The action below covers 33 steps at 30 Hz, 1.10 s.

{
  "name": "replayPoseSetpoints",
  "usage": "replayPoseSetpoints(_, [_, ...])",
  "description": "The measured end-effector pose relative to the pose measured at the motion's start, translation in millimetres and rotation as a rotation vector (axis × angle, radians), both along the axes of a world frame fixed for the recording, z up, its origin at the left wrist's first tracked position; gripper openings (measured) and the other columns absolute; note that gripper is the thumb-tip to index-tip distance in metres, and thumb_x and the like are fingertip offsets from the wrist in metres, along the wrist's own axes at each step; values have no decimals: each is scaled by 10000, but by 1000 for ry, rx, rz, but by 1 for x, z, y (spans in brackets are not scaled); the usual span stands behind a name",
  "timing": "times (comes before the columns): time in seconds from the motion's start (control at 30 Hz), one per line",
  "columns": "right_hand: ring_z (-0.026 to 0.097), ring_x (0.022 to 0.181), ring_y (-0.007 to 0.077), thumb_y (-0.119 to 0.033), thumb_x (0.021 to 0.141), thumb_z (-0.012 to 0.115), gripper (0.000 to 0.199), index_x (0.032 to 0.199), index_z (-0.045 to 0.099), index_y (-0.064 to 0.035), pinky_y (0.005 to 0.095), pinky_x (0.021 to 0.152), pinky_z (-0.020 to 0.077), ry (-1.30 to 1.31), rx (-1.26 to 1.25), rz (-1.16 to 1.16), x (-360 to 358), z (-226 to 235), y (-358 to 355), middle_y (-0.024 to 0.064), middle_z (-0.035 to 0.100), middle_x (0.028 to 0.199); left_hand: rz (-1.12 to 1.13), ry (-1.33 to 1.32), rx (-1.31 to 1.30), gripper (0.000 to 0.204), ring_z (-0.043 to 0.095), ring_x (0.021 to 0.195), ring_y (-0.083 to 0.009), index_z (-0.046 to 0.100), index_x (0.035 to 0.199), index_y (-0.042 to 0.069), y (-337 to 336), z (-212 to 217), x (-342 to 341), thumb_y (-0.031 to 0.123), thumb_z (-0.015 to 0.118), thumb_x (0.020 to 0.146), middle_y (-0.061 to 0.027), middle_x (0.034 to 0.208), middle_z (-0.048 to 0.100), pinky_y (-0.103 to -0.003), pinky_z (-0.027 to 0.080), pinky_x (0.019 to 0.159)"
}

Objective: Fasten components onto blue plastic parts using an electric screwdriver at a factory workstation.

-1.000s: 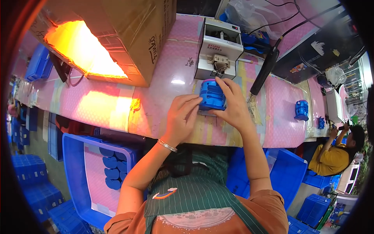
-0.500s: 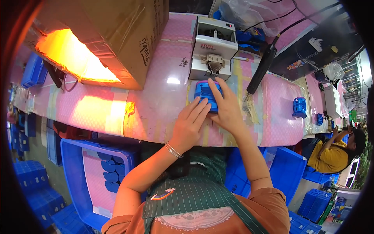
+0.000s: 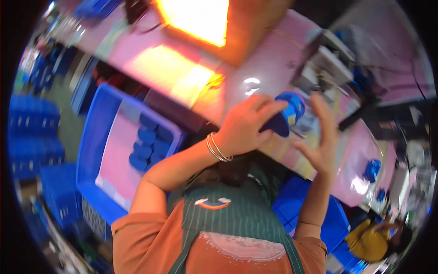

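Blue plastic part [image 3: 295, 108] hangs above the pink-covered table [image 3: 342, 185]; a blue tote [image 3: 88, 160] stands at the person's left, presumably for easy reach; a white machine [image 3: 332, 65], blurred, sits beyond the part; the right hand [image 3: 322, 146] is apart from it, thumb and fingers spread, since the left hand [image 3: 242, 124] alone seems to bear it, pinching its left side between thumb and fingers; dark blue pieces [image 3: 147, 145] lie bunched in the tote, perhaps to save room

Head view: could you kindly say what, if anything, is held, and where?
The left hand holds a blue part by its left side; the right hand holds nothing.
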State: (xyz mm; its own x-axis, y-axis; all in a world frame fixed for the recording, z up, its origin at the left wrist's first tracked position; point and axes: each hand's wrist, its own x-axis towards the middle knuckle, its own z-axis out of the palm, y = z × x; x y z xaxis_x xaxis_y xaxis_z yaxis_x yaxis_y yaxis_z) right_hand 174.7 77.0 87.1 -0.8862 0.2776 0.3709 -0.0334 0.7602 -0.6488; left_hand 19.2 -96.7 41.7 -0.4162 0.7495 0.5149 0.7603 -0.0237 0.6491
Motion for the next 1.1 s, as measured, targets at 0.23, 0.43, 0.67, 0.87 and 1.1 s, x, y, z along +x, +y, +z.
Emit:
replayPoseSetpoints(0.23, [540,1244,249,-76,951,615,463,1394,508,4,362,1068,413,81,-32,-562,77,-16,88,142,543,1396,877,-576,164,468,620,982,-166,501,1271,31,-229,-28,-86,141,743,886,-74,1100,606,-290,525,837])
replayPoseSetpoints(0.43, [624,1145,234,-205,977,624,380,1279,618,27,336,1002,474,59,107,-985,161,-22,142,143,630,1303,1685,-422,-692,867,604,1143,-449,463,1331,-71,-482,-137,-36,514,739,753,-314,1237,611,-468,477,971])
replayPoseSetpoints(0.67, [636,1112,291,-405,935,651,489,1258,656,-38,374,972,486,-139,417,-1280,292,-55,238,165,652,1250,1478,-819,-1029,846,693,792,-383,594,1161,-113,-506,-249,-3,605,729,735,-297,1018,671,-439,548,734])
replayPoseSetpoints(0.87, [553,1235,357,-619,827,681,829,1395,534,-33,413,1054,413,-723,569,-1639,362,-68,273,209,586,1338,1272,-1305,-981,656,709,873,-312,623,1152,-88,-471,-181,-36,478,724,837,-249,1065,669,-373,589,689])
replayPoseSetpoints(1.1, [495,1300,379,-556,738,776,1018,1441,404,79,424,1080,389,-602,217,-1221,383,-71,301,285,488,1410,768,-124,-226,208,650,953,-296,699,1051,48,-216,-60,-107,40,693,843,-137,1011,671,-348,515,843])
